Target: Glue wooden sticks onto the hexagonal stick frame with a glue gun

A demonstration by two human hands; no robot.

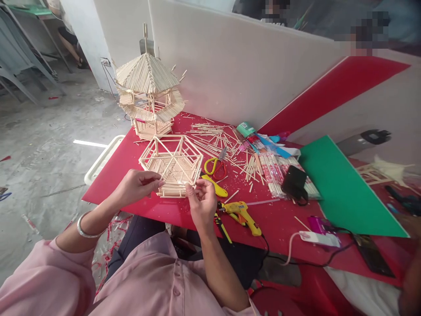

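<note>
A six-sided frame of thin wooden sticks (pixel 171 164), with a stick floor and crossing bars on top, rests at the red table's near edge. My left hand (pixel 140 186) is closed in a pinch at the frame's near left corner. Opposite it, my right hand (pixel 203 202) pinches the near right corner between thumb and fingers. My fingers hide the exact spots they grip. Behind the frame stands a taller stick pagoda (pixel 151 96) with a pointed roof. Scissors (pixel 215 166) with yellow and red handles and a yellow-handled cutter (pixel 215 186) lie just right of the frame.
A yellow glue gun (pixel 241 215) and pliers (pixel 223 228) lie near the table's front edge. Loose sticks (pixel 213 136) are scattered behind. Stick packets (pixel 279 175), a black box (pixel 294 180), a green board (pixel 348 188) and a power strip (pixel 320 238) with cables are on the right.
</note>
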